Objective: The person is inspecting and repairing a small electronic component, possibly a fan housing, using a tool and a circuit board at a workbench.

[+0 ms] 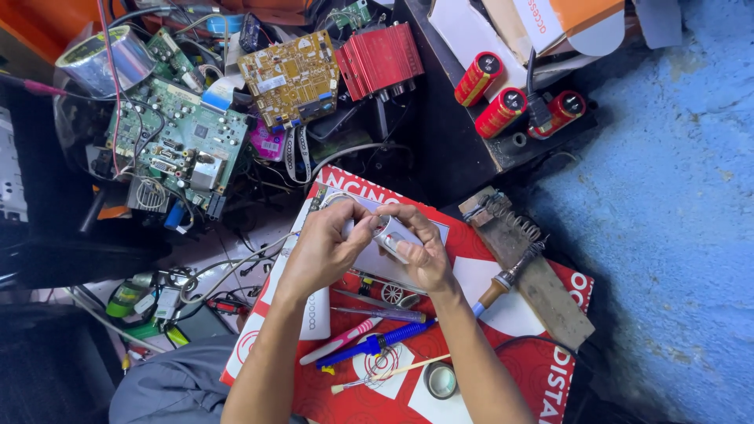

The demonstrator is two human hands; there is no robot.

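Work over the red board (542,369) so nothing drops into the clutter, steadying your left hand (326,245) against your right hand (420,255), whose grip is closed around the small silver part (390,234) held between both, fingertips pinching lightly.

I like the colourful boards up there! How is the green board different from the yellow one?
The green board looks bigger than the yellow board. The green board lies further left, with red and black wires running across it; the yellow board sits beside a red ribbed box and has no wires lying over it. The green board carries a shiny metal can; the yellow board carries white labels. Both are circuit boards covered in small parts, lying in the pile above the hands.
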